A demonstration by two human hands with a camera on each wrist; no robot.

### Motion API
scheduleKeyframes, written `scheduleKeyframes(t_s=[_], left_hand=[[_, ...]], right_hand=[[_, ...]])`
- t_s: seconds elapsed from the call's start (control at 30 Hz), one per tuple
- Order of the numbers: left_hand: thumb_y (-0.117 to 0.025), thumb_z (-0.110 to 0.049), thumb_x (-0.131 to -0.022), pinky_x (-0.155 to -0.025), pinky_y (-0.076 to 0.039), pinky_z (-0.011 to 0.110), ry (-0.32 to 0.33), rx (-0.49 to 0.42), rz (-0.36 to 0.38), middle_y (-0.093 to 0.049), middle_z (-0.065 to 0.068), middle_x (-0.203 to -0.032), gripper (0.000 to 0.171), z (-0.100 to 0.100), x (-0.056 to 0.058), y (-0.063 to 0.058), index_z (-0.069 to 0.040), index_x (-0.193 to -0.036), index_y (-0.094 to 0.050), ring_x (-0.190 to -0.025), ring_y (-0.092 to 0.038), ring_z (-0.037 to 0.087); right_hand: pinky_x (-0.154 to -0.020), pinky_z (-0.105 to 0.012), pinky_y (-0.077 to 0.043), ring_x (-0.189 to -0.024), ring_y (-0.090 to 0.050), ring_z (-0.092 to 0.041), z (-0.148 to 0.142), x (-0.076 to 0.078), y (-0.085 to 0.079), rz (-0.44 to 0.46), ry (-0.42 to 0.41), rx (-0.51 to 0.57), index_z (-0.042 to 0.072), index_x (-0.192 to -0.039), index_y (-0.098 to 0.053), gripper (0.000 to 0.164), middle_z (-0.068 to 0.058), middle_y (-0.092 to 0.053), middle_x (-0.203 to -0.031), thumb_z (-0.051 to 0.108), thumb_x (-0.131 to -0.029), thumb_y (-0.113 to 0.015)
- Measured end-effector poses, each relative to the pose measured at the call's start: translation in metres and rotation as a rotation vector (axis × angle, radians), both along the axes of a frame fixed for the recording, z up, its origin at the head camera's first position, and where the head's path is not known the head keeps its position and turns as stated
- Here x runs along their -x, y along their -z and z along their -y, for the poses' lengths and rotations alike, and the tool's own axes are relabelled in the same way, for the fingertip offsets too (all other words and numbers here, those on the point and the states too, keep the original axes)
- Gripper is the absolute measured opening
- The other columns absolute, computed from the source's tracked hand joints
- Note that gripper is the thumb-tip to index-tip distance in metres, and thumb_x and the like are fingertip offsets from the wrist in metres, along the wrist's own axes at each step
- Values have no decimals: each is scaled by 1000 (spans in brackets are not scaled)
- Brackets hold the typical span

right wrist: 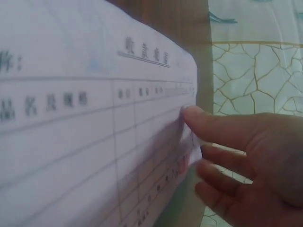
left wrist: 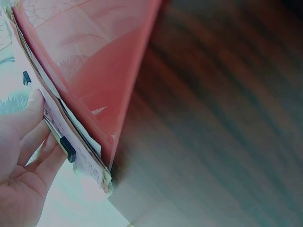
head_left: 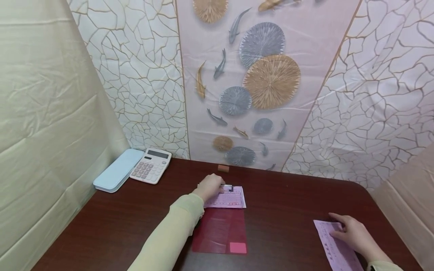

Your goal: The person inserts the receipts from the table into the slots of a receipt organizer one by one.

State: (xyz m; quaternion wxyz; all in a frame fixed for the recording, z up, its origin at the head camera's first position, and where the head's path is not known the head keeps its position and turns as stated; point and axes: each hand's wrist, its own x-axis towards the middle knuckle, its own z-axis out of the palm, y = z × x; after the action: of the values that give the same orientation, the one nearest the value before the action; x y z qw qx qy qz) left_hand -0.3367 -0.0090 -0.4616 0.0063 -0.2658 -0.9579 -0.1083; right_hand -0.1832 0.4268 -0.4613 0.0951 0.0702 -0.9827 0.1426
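Observation:
A see-through red clipboard [head_left: 220, 229] lies on the dark table, with a pink label at its lower right. Pink printed receipt slips [head_left: 234, 199] are stacked at its top under a metal clip [head_left: 228, 187] with black ends. My left hand [head_left: 211, 186] grips that clip; in the left wrist view the thumb lies on the near side and the fingers curl beneath. On the right, another pink receipt [head_left: 333, 244] lies under my right hand [head_left: 356, 233]. The right thumb touches its printed face, while the index finger stretches past its upper edge, apart from the thumb.
A white calculator [head_left: 150, 165] and a pale blue case [head_left: 118, 170] sit at the back left, side by side. A small brown block [head_left: 223, 168] is near the table's back edge. Patterned cloth [head_left: 237, 75] hangs behind the table.

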Motion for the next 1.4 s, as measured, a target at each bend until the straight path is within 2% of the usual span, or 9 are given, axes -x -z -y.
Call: scheduleKeyframes(t_s=[0.07,0.17,0.27,0.37,0.53,0.8,0.93,1.2,1.4], left_hand=[[-75,-23,-82,-68,-50,24,3,2,-1,-67,-8,-75,7,-1,0,1,-17,-79,-73,-73,-60,6],[-75,-23,-81,-68,-50,24,-1,-2,-1,-67,-8,-76,6,-1,-1,1,-17,-81,-74,-73,-60,6],[-75,-23,-81,-70,-51,25,-3,2,-12,-69,-8,-78,6,-2,-1,1,-17,-82,-74,-76,-62,7],[-75,-23,-81,-72,-51,25,0,5,-20,-69,-7,-79,7,-1,0,1,-17,-83,-74,-78,-64,9],[-75,-24,-81,-72,-52,26,11,9,-36,-69,-7,-80,7,-1,1,2,-17,-82,-74,-80,-65,10],[-75,-26,-81,-73,-52,26,6,1,-37,-71,-7,-83,10,0,1,5,-17,-85,-75,-82,-65,10],[-74,-26,-82,-73,-52,25,2,-10,-27,-71,-6,-85,11,0,1,5,-16,-87,-76,-83,-66,9],[-75,-24,-81,-70,-51,25,8,-8,-19,-70,-6,-81,8,1,1,1,-16,-83,-74,-78,-64,9],[-76,-24,-80,-69,-51,25,12,-3,-25,-69,-7,-78,8,1,0,0,-17,-80,-74,-76,-63,8]], right_hand=[[-60,-31,-41,-69,-44,-7,1,0,3,-43,-23,-6,-5,-112,-64,54,-5,-59,-83,12,-65,-83],[-61,-32,-44,-70,-48,-7,2,-1,7,-79,-30,-17,-4,-109,-66,51,-8,-63,-89,11,-63,-84],[-64,-38,-47,-73,-55,-14,2,0,7,-51,-17,-16,-3,-105,-69,45,-12,-65,-89,11,-65,-83],[-66,-42,-48,-74,-58,-22,2,1,5,-9,-2,-11,-3,-102,-70,40,-10,-64,-84,11,-67,-82],[-60,-37,-43,-67,-51,-15,2,1,5,-5,3,-18,4,-93,-71,28,0,-57,-73,11,-68,-81],[-57,-32,-38,-63,-43,-9,2,-2,6,-7,32,-8,13,-76,-64,17,3,-52,-69,14,-69,-80],[-56,-30,-38,-63,-44,-10,2,-4,3,36,48,17,16,-73,-62,17,3,-56,-69,14,-73,-79],[-57,-24,-36,-61,-46,-6,1,-8,-9,206,91,101,14,-77,-64,14,5,-57,-67,23,-82,-73],[-56,-22,-36,-61,-45,-3,3,-8,-11,211,96,213,7,-83,-62,18,3,-58,-69,23,-86,-70]])
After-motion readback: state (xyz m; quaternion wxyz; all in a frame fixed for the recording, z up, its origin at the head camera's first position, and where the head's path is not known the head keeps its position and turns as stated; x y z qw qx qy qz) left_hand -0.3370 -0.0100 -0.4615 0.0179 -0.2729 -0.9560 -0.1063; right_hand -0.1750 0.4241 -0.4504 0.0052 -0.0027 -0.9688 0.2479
